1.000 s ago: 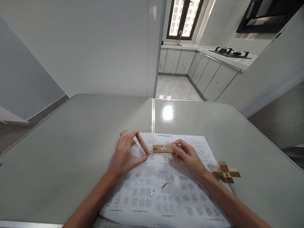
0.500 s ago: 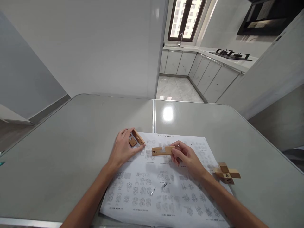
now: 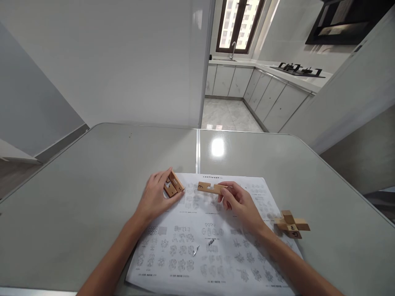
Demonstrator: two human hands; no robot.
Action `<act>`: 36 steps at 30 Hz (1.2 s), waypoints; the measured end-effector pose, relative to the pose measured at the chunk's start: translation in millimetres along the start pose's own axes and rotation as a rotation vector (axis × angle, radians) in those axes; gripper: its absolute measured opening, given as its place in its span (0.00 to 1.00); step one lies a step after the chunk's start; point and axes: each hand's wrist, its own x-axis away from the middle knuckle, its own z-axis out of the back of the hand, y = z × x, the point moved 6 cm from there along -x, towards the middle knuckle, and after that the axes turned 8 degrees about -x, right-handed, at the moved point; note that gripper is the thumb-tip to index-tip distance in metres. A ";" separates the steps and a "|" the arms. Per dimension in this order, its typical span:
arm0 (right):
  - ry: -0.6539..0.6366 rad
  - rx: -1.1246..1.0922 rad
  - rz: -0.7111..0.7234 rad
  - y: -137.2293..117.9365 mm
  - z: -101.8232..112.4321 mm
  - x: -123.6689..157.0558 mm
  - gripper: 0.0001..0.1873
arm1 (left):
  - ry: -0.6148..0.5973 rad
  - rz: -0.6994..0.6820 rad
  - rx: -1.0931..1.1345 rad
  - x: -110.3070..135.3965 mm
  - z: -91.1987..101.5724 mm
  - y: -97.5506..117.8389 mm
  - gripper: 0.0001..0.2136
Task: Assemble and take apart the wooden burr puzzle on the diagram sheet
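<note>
My left hand [image 3: 154, 197] is closed around two short notched wooden puzzle pieces [image 3: 173, 185] held side by side at the paper's upper left corner. My right hand [image 3: 239, 201] pinches one end of a longer notched wooden bar [image 3: 210, 188] marked with a black character, holding it level just above the sheet. The two hands are a short gap apart. Under them lies a white instruction sheet [image 3: 212, 242] printed with rows of small diagrams.
A part-built wooden cross of puzzle pieces [image 3: 291, 225] sits on the grey table [image 3: 77, 197] just right of the sheet. A metal seam [image 3: 197, 148] splits the tabletop. Beyond the far edge a white wall and a kitchen doorway show.
My left hand has drawn its pieces back toward the sheet's upper left corner and brought them together. My right hand has lifted the bar slightly farther up the sheet.
</note>
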 end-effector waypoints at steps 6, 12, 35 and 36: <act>0.102 0.109 -0.002 3.5 5.2 -0.8 0.28 | -0.005 -0.047 -0.051 1.6 -0.3 4.8 0.32; 0.103 0.215 0.036 3.7 3.9 1.0 0.30 | 0.008 -0.097 -0.097 3.8 -0.3 10.5 0.28; -0.184 0.480 0.188 -1.2 -25.2 10.3 0.15 | -0.039 -0.327 -0.052 12.9 -10.1 48.1 0.20; -0.184 0.482 0.189 -1.6 -25.2 10.7 0.15 | -0.025 -0.304 -0.072 12.2 -10.3 45.6 0.19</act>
